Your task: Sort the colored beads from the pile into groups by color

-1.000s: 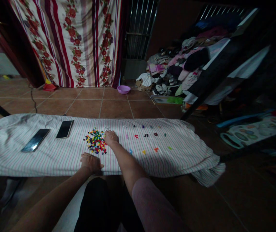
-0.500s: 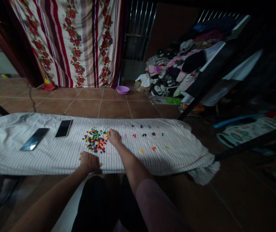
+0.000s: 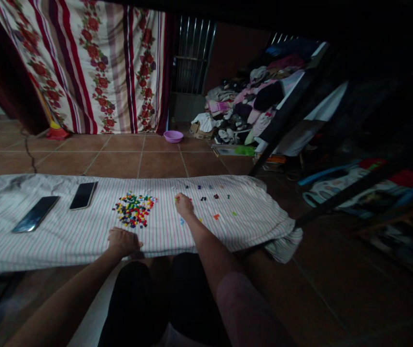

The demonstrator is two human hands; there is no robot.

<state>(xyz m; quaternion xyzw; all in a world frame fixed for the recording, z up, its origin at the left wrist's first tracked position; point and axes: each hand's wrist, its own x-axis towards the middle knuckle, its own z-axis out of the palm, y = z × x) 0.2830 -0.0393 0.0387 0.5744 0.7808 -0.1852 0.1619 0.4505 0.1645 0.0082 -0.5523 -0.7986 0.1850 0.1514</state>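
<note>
A pile of small multicoloured pieces, too small to identify exactly, lies on a striped cloth. My left hand rests on the cloth at the near side of the pile, fingers loosely spread and holding nothing. To the right of the pile, my right hand is closed in a pinch just above the cloth, with a small yellowish piece at its fingertips. Little sorted groups sit around and beyond it: black pieces, dark red pieces, orange pieces and light blue pieces.
Two phones lie at the left, a dark one and a light-edged one. On the tiled floor behind stand a purple basin and a heap of clothes. A floral curtain hangs at the back.
My right hand has moved right, from the pile's edge to the sorted groups. My left hand stays in place on the cloth. The view has turned slightly right.
</note>
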